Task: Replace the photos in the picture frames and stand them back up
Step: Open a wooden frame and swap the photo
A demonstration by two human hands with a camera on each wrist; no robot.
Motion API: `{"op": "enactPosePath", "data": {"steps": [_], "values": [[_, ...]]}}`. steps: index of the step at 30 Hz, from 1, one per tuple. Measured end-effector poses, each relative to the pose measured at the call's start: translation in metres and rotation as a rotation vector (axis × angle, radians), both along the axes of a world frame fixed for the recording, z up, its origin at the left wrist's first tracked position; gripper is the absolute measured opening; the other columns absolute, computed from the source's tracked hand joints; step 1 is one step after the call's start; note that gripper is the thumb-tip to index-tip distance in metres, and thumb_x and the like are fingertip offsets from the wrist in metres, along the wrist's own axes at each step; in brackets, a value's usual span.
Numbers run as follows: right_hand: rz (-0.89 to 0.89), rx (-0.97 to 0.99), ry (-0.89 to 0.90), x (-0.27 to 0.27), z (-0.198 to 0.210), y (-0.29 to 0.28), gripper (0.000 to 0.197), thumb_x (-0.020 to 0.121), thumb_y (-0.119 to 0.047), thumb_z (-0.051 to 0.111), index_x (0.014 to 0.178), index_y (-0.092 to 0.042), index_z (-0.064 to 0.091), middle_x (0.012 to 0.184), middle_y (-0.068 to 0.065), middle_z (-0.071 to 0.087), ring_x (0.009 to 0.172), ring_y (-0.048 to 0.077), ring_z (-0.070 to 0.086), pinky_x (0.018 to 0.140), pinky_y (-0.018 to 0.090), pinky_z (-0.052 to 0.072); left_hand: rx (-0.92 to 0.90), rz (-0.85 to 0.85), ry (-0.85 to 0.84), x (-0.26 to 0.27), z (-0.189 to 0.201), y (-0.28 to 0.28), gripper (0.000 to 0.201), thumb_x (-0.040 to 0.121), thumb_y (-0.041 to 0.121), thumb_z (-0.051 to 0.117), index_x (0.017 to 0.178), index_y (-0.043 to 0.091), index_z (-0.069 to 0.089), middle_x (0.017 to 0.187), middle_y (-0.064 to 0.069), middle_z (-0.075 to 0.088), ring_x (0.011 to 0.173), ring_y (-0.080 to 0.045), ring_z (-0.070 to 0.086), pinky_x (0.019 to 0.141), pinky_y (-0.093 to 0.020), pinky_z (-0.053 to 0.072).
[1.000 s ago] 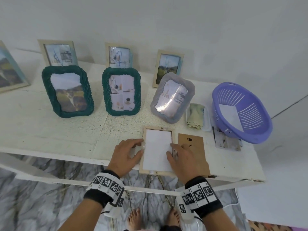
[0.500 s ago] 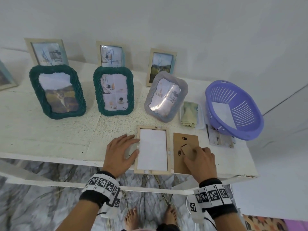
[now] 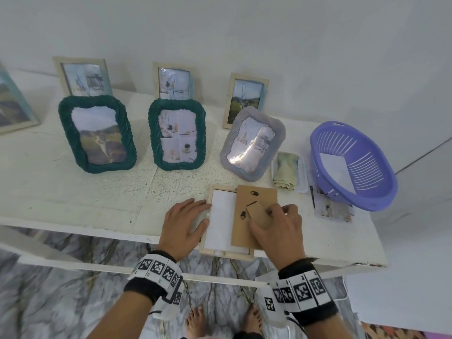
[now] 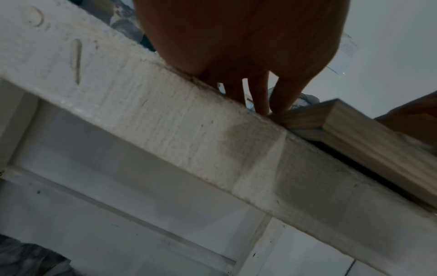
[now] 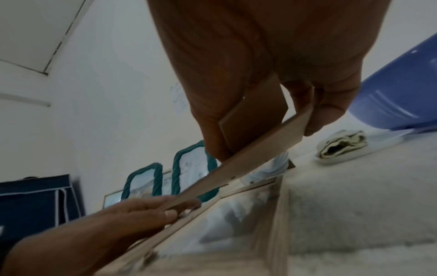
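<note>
— Table first? I log a white table (image 3: 73, 196); a light wooden frame (image 3: 221, 252) lies face down at its near edge, white sheet showing inside.

— Left hand?

— My left hand (image 3: 184, 226) lies flat, fingers straight, tips against the frame's left rail.

— Right?

— My right hand (image 3: 276, 231) pinches the brown backing board (image 3: 247, 231) by its stand flap, tilted, half over the frame.

Purple basket (image 3: 367, 194) (green frames (image 3: 97, 135))
</note>
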State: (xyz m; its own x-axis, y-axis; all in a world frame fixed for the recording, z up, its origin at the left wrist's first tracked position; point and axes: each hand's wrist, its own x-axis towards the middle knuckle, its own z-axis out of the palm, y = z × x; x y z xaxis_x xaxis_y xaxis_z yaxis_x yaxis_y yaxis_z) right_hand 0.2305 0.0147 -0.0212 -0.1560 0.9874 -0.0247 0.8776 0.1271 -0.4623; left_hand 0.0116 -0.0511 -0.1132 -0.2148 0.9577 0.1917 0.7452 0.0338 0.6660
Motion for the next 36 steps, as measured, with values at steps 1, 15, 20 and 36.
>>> {"op": "enactPosePath", "data": {"steps": [1,15,20,36], "values": [[0.022,-0.001,-0.017,-0.005,-0.002,-0.003,0.049,0.08,-0.049,0.066,0.113,-0.014,0.057,0.111,0.006,0.039,0.104,0.026,0.039,0.089,0.031,0.038,0.014,-0.006,-0.008,0.0,0.0,0.0,0.048,0.089,0.048,0.037,0.13,0.035,0.057,0.134,0.02,0.053,0.133,-0.009,0.035,0.105,-0.025,0.017],[0.156,0.026,-0.209,-0.043,-0.026,-0.013,0.051,0.084,-0.059,0.054,0.111,-0.016,0.056,0.11,0.007,0.044,0.1,0.025,0.041,0.083,0.033,0.046,0.013,-0.055,-0.039,-0.005,-0.001,-0.001,0.05,0.084,0.042,0.04,0.131,0.037,0.055,0.132,0.026,0.049,0.135,-0.005,0.03,0.108,-0.031,0.02],[0.22,0.072,-0.146,-0.032,-0.032,-0.011,0.045,0.085,-0.055,0.055,0.103,-0.016,0.065,0.109,0.007,0.049,0.096,0.026,0.044,0.082,0.034,0.044,0.008,-0.04,-0.066,-0.003,0.003,-0.001,0.05,0.086,0.047,0.036,0.13,0.036,0.056,0.132,0.025,0.05,0.135,-0.007,0.032,0.109,-0.032,0.019],[0.434,-0.252,0.254,0.029,-0.035,0.042,0.026,0.088,-0.01,0.066,0.096,-0.035,0.065,0.099,-0.01,0.062,0.072,0.003,0.055,0.07,0.008,0.042,-0.032,-0.018,0.021,0.001,0.006,-0.002,0.056,0.081,0.066,0.047,0.13,0.041,0.053,0.132,0.02,0.054,0.136,-0.006,0.03,0.108,-0.029,0.018]]}}
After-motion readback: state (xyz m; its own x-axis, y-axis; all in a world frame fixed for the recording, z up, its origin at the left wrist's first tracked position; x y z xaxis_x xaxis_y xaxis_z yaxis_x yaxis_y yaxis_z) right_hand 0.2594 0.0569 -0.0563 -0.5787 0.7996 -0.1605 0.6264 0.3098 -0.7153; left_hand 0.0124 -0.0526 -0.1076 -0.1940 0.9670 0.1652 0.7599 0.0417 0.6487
